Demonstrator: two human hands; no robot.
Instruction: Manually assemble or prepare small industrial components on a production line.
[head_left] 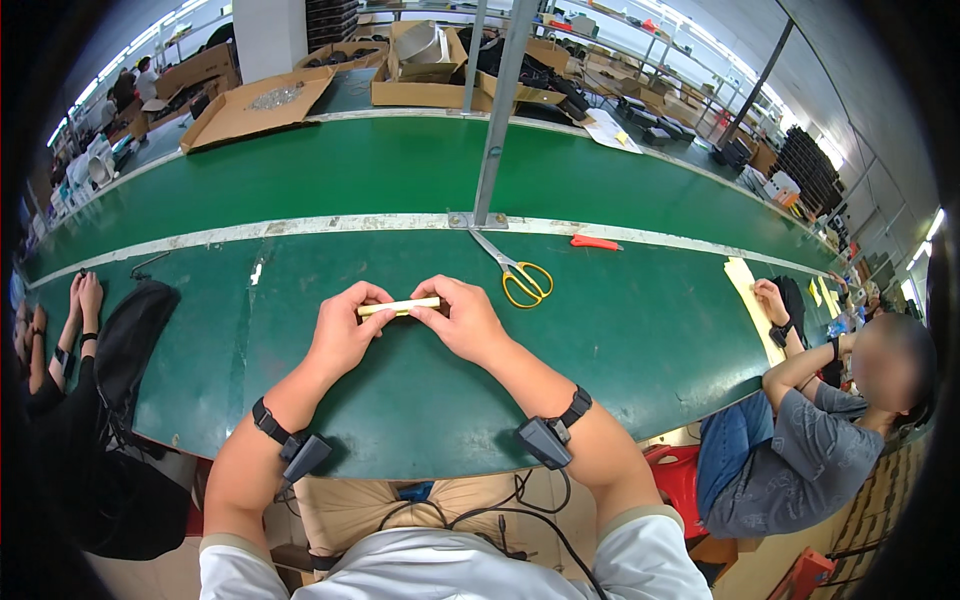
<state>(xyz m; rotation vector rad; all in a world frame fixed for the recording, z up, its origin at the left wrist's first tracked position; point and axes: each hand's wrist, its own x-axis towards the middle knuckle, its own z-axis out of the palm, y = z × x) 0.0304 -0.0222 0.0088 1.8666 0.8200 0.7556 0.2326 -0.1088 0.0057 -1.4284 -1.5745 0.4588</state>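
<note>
Pinching one yellow strip [398, 307] near its two ends, left hand [343, 326] and right hand [464, 320], each grip narrow

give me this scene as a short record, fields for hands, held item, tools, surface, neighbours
left hand: the left hand grips the left end of the strip
right hand: the right hand grips its right end
held item: a narrow pale yellow strip, roughly level between both hands
tools: scissors with yellow handles, lying beyond the right hand; a small red tool to their right
surface: green tabletop
neighbours: a person in grey at right, one hand at long yellow sheets; bare forearms at far left
</note>
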